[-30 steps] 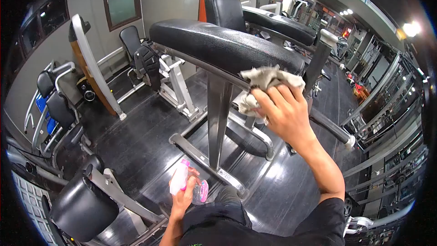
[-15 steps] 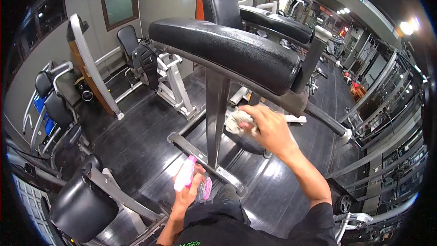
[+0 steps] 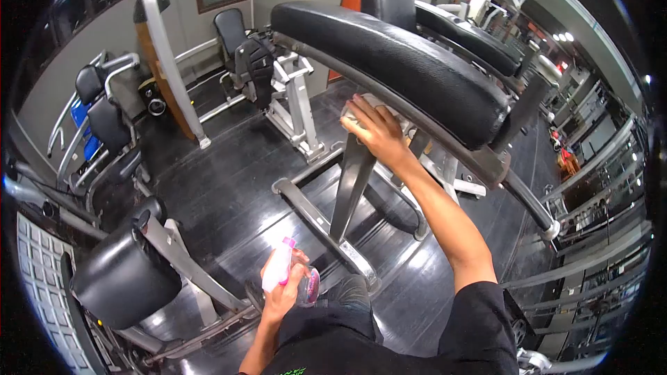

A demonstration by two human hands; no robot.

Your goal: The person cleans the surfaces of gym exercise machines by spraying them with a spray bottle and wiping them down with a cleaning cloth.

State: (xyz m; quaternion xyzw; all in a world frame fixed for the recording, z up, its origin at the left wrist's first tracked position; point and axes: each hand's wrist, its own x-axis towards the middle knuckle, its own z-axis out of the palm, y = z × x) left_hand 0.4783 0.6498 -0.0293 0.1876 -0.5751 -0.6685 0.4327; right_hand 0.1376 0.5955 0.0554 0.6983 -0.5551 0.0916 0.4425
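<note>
My right hand (image 3: 374,125) presses a pale crumpled cloth (image 3: 384,103) against the top of the upright metal post (image 3: 354,180), just under the long black arm pad (image 3: 396,55). Its fingers lie over the cloth, which is partly hidden. Low in front of my body, my left hand (image 3: 285,285) is wrapped round a spray bottle (image 3: 279,264) with a white and pink head and a clear lower part. The bottle is upright, apart from the machine.
A second black pad (image 3: 472,38) and a backrest (image 3: 389,0) belong to the same machine. A black padded seat (image 3: 125,285) stands at lower left. More machines (image 3: 295,104) are behind, racks (image 3: 590,236) at right. The machine's foot bar (image 3: 313,215) crosses the floor.
My right hand has moved up and forward with the cloth, from beside the post onto its top. The view has shifted, so the machine appears further right. My left hand still holds the bottle.
</note>
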